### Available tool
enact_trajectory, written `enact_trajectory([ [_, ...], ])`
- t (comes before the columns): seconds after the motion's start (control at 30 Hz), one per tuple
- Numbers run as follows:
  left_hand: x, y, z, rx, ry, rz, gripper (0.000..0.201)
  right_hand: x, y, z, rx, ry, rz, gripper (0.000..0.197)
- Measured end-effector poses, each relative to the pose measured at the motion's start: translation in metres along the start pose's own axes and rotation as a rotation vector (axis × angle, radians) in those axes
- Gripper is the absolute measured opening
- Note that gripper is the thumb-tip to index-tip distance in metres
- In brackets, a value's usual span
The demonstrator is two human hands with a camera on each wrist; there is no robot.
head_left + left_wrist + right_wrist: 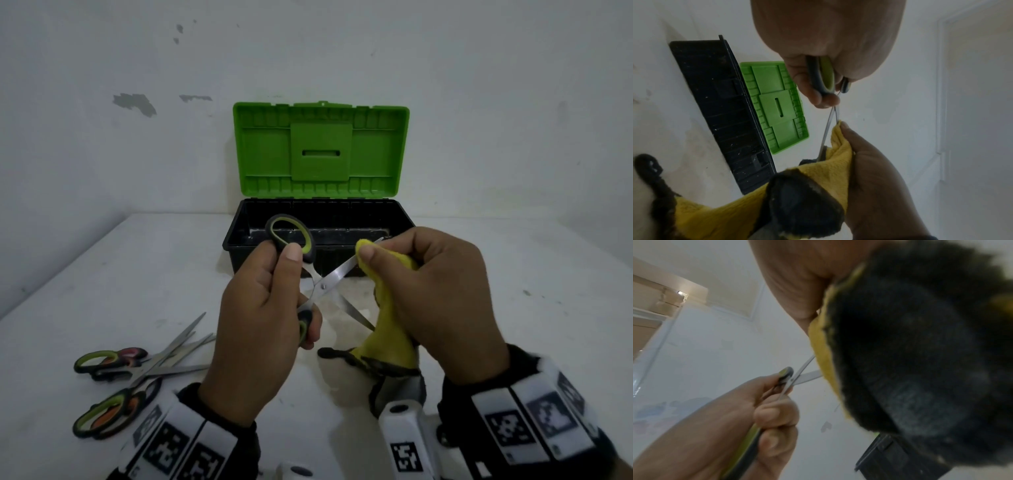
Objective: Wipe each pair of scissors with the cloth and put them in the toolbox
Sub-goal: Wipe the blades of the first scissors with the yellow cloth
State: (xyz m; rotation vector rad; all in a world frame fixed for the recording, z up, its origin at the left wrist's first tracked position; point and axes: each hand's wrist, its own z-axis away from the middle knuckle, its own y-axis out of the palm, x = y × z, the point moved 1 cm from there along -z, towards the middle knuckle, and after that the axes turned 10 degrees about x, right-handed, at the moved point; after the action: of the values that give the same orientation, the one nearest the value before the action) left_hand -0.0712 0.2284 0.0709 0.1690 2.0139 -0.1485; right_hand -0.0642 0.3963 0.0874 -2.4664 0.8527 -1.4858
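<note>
Both hands raised above the white table [513,274], in front of the toolbox [322,219], which sits open against the white wall [102,154], green lid [320,150] upright. Left hand [260,318] grips the handles of the splayed scissors [323,284], thumb on the upper loop, fingers curled round the lower one. Right hand [435,294] pinches the yellow cloth [387,329] around the upper blade; the cloth's black edge hangs down. Spare scissors [137,373] lie piled on the table, front-left.
</note>
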Motion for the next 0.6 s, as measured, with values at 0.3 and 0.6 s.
enact_trajectory([
  [0.3,-0.002,0.000,0.002,-0.003,0.030,-0.029,0.038,-0.002,-0.003,-0.002,-0.015,-0.001,-0.023,0.014],
  [0.6,-0.002,-0.003,0.002,-0.004,0.027,-0.044,0.038,-0.004,-0.005,-0.004,-0.008,0.035,-0.042,0.015],
])
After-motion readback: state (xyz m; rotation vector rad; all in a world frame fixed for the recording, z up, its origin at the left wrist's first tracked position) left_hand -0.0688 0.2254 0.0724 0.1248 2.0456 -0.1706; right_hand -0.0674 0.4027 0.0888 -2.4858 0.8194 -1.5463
